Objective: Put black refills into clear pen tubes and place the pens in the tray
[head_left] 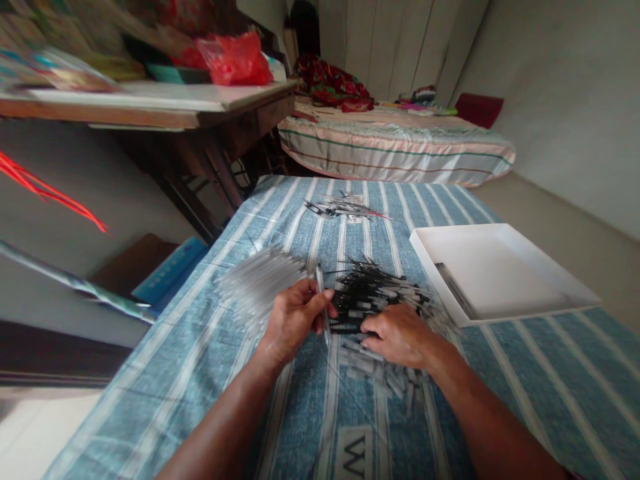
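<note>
My left hand (300, 310) is closed around a slim clear pen barrel (321, 280), held nearly upright between thumb and fingers. My right hand (400, 335) dips into a pile of black pen refills (367, 283), its fingertips pinched together; what lies between them is too small to make out. Left of my left hand, a wide bundle of clear pen barrels (260, 283) lies side by side. Below the refills, several clear pen caps (395, 377) are scattered beside and partly under my right hand.
A white shallow box (505, 267) at the right holds a few pens (455, 290). Farther back lies a small heap of thin pen parts (345, 208). All rest on a blue striped tablecloth (200, 400). A desk (210, 100) with a red bag (235, 60) stands left; a bed (400, 143) is behind.
</note>
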`<state>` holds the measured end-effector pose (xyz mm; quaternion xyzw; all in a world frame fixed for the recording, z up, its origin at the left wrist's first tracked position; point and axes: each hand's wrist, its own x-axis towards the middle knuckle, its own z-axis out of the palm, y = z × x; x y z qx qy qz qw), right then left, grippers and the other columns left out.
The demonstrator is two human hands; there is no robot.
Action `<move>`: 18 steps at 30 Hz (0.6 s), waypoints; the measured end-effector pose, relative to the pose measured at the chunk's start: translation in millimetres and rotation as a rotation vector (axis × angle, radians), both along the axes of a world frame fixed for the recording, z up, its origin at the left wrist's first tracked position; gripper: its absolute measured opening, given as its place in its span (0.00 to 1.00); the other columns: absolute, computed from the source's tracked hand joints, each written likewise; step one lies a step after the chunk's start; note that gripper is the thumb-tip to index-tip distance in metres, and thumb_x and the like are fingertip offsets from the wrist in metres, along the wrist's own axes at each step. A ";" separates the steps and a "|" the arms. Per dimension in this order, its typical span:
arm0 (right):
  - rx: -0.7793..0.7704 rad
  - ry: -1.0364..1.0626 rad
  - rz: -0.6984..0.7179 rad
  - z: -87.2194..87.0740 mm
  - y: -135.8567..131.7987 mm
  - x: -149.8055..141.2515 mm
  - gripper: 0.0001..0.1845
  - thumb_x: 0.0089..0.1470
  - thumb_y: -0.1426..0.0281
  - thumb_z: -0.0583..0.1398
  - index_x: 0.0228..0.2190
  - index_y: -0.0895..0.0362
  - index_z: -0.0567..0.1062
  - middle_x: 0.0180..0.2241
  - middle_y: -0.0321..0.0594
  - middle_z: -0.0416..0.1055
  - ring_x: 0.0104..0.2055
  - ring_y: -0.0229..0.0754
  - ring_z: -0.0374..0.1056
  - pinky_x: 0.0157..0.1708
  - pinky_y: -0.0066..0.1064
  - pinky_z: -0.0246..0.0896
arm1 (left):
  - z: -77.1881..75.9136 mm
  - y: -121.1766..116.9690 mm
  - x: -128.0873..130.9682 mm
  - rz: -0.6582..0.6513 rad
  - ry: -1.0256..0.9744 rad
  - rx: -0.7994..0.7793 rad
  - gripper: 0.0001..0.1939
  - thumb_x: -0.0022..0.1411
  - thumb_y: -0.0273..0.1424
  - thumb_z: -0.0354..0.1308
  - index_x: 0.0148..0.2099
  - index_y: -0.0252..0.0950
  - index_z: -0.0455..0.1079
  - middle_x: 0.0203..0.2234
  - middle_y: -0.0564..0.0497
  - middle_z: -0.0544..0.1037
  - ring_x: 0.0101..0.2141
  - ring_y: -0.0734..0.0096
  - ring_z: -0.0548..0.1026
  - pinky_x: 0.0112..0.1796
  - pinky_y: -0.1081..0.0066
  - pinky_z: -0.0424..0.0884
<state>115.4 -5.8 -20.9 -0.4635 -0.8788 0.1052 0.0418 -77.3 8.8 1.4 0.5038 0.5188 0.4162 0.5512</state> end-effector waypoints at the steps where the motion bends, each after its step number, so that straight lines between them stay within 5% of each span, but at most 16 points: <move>1: 0.007 -0.002 0.003 0.1 -0.2 -0.4 0.09 0.49 0.66 0.59 0.23 0.54 0.77 0.22 0.41 0.75 0.24 0.40 0.69 0.24 0.29 0.45 | -0.7 0.5 -0.3 0.010 -0.036 -0.008 0.13 0.52 0.38 0.60 0.28 0.34 0.63 0.18 0.53 0.75 0.12 0.81 0.63 0.15 0.79 0.55; 8: 0.018 0.304 -0.018 -1.9 -3.3 -4.8 0.07 0.48 0.72 0.57 0.22 0.55 0.74 0.21 0.36 0.73 0.23 0.36 0.65 0.25 0.27 0.49 | -1.7 2.6 -2.8 0.055 -0.202 0.032 0.11 0.50 0.35 0.62 0.30 0.33 0.67 0.19 0.52 0.76 0.14 0.80 0.68 0.15 0.80 0.58; 18: -0.162 0.647 -0.080 0.7 -11.9 -20.2 0.05 0.43 0.75 0.57 0.19 0.56 0.66 0.15 0.29 0.59 0.18 0.31 0.52 0.19 0.23 0.47 | -2.2 -1.0 1.0 0.049 -0.236 0.063 0.11 0.51 0.34 0.63 0.30 0.33 0.67 0.20 0.53 0.76 0.15 0.78 0.69 0.15 0.79 0.60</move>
